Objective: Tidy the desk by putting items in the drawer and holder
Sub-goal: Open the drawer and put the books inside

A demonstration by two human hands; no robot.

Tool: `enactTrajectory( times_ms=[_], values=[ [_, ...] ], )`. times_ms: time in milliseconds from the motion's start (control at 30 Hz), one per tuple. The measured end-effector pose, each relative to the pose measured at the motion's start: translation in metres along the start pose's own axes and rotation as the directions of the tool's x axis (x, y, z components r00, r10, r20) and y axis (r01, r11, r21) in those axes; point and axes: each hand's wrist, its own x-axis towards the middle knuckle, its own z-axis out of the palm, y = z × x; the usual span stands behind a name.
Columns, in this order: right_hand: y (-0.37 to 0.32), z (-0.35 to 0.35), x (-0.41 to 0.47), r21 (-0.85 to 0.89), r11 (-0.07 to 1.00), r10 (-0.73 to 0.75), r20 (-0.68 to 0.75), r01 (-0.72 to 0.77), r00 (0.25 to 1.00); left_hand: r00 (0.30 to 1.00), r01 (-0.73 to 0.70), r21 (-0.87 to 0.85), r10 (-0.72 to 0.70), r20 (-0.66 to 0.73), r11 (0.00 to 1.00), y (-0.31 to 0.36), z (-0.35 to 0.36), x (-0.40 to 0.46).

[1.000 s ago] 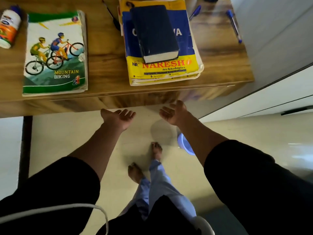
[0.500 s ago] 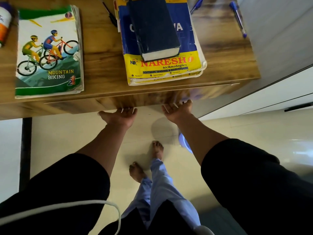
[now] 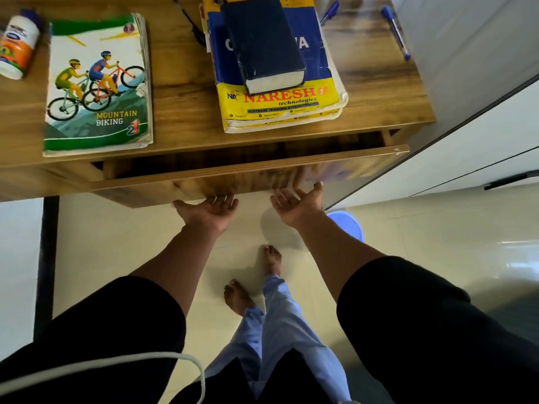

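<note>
Drawer [image 3: 262, 173] ajar; both hands apparently hooked underneath.

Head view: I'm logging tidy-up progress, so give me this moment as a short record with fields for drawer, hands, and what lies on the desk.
drawer: drawer pulled partly out, dark gap showing behind its front panel; contents not visible
left hand: left hand palm up, fingertips hooked under the drawer front's lower edge
right hand: right hand palm up, same hold
desk items: Mountain Biking book; dark book atop yellow Naresh book; two blue pens; bottle
holder: not in view
</note>
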Motion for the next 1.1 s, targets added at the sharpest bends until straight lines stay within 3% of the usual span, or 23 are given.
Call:
enactTrajectory(
  times_ms=[167, 633, 700, 767, 833, 867, 933, 1000, 1067, 1100],
  values=[
    [0.014, -0.009, -0.022, -0.139, 0.990, 0.005, 0.027, -0.001, 1.000, 1.000, 0.008, 0.053, -0.009, 0.013, 0.999, -0.008, -0.020, -0.010],
    [0.019, -0.066, -0.061, -0.287, 0.957, 0.045, 0.026, -0.036, 0.999, 0.996, -0.006, 0.118, 0.017, -0.088, 0.993, -0.036, -0.072, -0.046],
    [0.019, -0.075, -0.067, -0.346, 0.938, 0.051, 0.040, -0.034, 0.998, 0.993, -0.014, 0.203, 0.037, -0.111, 0.979, -0.044, -0.076, -0.053],
    [0.018, -0.084, -0.076, -0.429, 0.903, 0.062, 0.052, -0.034, 0.997, 0.982, -0.019, 0.406, 0.094, -0.164, 0.914, -0.057, -0.078, -0.069],
    [0.018, -0.092, -0.088, -0.536, 0.844, 0.093, 0.095, -0.028, 0.991, 0.950, -0.089, 0.708, 0.273, -0.151, 0.701, -0.074, -0.081, -0.088],
    [0.019, -0.094, -0.094, -0.597, 0.802, 0.113, 0.122, -0.018, 0.986, 0.907, -0.149, 0.853, 0.412, -0.083, 0.501, -0.083, -0.083, -0.099],
    [0.022, -0.094, -0.111, -0.751, 0.658, 0.129, 0.185, 0.056, 0.974, 0.725, -0.234, 0.970, 0.654, 0.217, -0.062, -0.097, -0.090, -0.118],
    [0.027, -0.087, -0.127, -0.870, 0.446, 0.051, 0.259, 0.210, 0.965, 0.478, -0.289, 0.818, 0.665, 0.573, -0.497, -0.103, -0.090, -0.136],
    [0.031, -0.078, -0.137, -0.893, 0.168, -0.152, 0.395, 0.418, 0.906, 0.258, -0.317, 0.602, 0.545, 0.798, -0.733, -0.097, -0.080, -0.145],
    [0.031, -0.074, -0.141, -0.852, -0.029, -0.261, 0.512, 0.524, 0.818, 0.214, -0.290, 0.526, 0.482, 0.850, -0.799, -0.091, -0.073, -0.149]
  ],
)
